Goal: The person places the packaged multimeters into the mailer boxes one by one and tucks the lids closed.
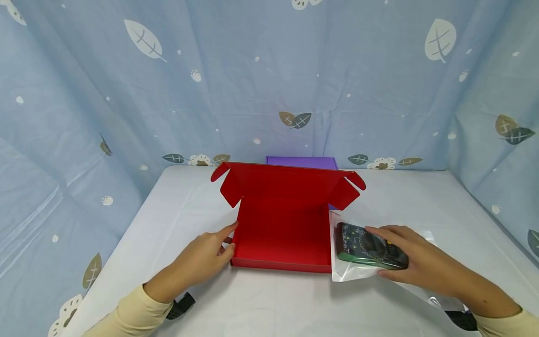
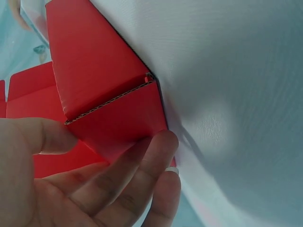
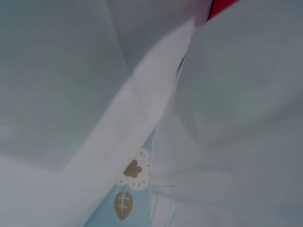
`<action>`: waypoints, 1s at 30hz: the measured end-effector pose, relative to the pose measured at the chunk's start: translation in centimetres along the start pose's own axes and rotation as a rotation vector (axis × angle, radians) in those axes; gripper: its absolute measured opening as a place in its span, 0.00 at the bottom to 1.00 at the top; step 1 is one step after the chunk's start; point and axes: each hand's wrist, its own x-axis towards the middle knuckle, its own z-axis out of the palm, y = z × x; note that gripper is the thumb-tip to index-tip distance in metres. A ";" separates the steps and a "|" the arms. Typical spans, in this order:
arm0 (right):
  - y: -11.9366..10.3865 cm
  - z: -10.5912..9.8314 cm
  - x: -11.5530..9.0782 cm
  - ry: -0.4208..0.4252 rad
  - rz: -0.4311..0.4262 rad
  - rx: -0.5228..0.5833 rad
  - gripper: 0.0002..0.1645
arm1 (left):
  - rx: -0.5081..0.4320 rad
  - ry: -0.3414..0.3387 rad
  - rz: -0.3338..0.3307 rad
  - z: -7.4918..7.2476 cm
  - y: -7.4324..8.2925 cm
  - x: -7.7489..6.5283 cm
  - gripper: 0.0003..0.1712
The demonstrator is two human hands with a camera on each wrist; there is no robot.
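An open red cardboard box [image 1: 281, 234] lies on the white table with its lid raised at the back. My left hand [image 1: 206, 257] grips the box's left wall near the front corner. In the left wrist view, the fingers [image 2: 137, 184] rest along the outside of that wall and the thumb lies at its upper edge. To the right of the box, my right hand [image 1: 410, 255] holds a dark multimeter [image 1: 368, 245] with green sides. A white and clear plastic bag [image 1: 351, 271] is around or under the multimeter; I cannot tell which. The right wrist view shows mostly pale bag-like material [image 3: 137, 99].
Behind the raised lid stands a purple box [image 1: 301, 162], mostly hidden. A blue leaf-patterned curtain [image 1: 252, 84] hangs behind the table and along both sides. White cloth [image 1: 252, 304] covers the table in front of the red box.
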 end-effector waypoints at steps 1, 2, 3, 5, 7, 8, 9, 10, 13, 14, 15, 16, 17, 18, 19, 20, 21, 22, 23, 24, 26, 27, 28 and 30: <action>-0.1 0.0 0.1 0.002 -0.003 -0.004 0.55 | -0.001 -0.001 0.004 0.1 0.0 0.0 0.31; -0.3 0.0 0.2 0.005 -0.007 -0.008 0.55 | 0.002 0.001 0.008 0.1 0.1 0.0 0.31; -0.4 0.0 0.3 0.005 -0.010 -0.009 0.55 | 0.001 0.000 0.011 0.2 0.1 0.0 0.31; -0.7 0.1 0.4 0.013 -0.021 -0.016 0.55 | 0.005 0.002 0.016 0.3 0.2 0.1 0.31; -0.9 0.1 0.6 0.015 -0.028 -0.021 0.55 | 0.012 0.005 0.022 0.4 0.3 0.1 0.31; -1.0 0.1 0.7 0.017 -0.031 -0.021 0.55 | 0.014 0.005 0.024 0.4 0.4 0.1 0.31; -1.2 0.1 0.9 0.016 -0.032 -0.020 0.55 | 0.013 0.002 0.027 0.4 0.5 0.2 0.31; -1.3 0.1 1.0 0.016 -0.031 -0.018 0.54 | 0.014 0.000 0.029 0.5 0.5 0.2 0.31; -1.8 0.1 1.3 0.016 -0.039 -0.015 0.54 | 0.012 -0.013 0.037 0.6 0.7 0.3 0.31; -1.9 0.1 1.4 0.016 -0.042 -0.015 0.54 | 0.014 -0.015 0.041 0.6 0.8 0.4 0.31; -2.1 0.0 1.5 0.017 -0.047 -0.016 0.54 | 0.014 -0.018 0.044 0.7 0.9 0.4 0.31; -2.2 0.0 1.6 0.020 -0.056 -0.020 0.54 | 0.015 -0.020 0.044 0.7 0.9 0.4 0.31; -2.3 0.0 1.7 0.026 -0.067 -0.026 0.54 | 0.014 -0.021 0.046 0.7 1.0 0.5 0.31; -2.5 0.0 1.8 0.034 -0.076 -0.032 0.54 | 0.011 -0.023 0.047 0.8 1.0 0.5 0.31; -2.6 0.0 1.9 0.040 -0.086 -0.036 0.54 | 0.010 -0.023 0.049 0.8 1.1 0.5 0.31; -2.7 0.0 2.0 0.044 -0.098 -0.036 0.54 | 0.007 -0.024 0.050 0.9 1.2 0.6 0.32; -2.8 0.1 2.1 0.049 -0.108 -0.039 0.54 | 0.006 -0.025 0.050 0.9 1.2 0.6 0.32; -2.9 0.2 2.2 0.054 -0.116 -0.043 0.54 | 0.005 -0.026 0.051 1.0 1.3 0.6 0.32; -3.0 0.2 2.3 0.057 -0.125 -0.043 0.54 | 0.004 -0.027 0.052 1.0 1.3 0.7 0.32; -3.1 0.3 2.4 0.064 -0.138 -0.043 0.54 | 0.004 -0.029 0.053 1.0 1.4 0.7 0.32; -3.3 0.4 2.6 0.076 -0.161 -0.044 0.54 | 0.006 -0.031 0.055 1.1 1.5 0.8 0.32; -3.4 0.5 2.7 0.085 -0.175 -0.047 0.54 | 0.007 -0.031 0.057 1.1 1.5 0.8 0.32; -3.5 0.5 2.8 0.093 -0.188 -0.050 0.54 | 0.006 -0.032 0.060 1.1 1.6 0.8 0.31; -3.7 0.6 3.1 0.098 -0.205 -0.046 0.53 | 0.006 -0.032 0.066 1.2 1.6 0.9 0.31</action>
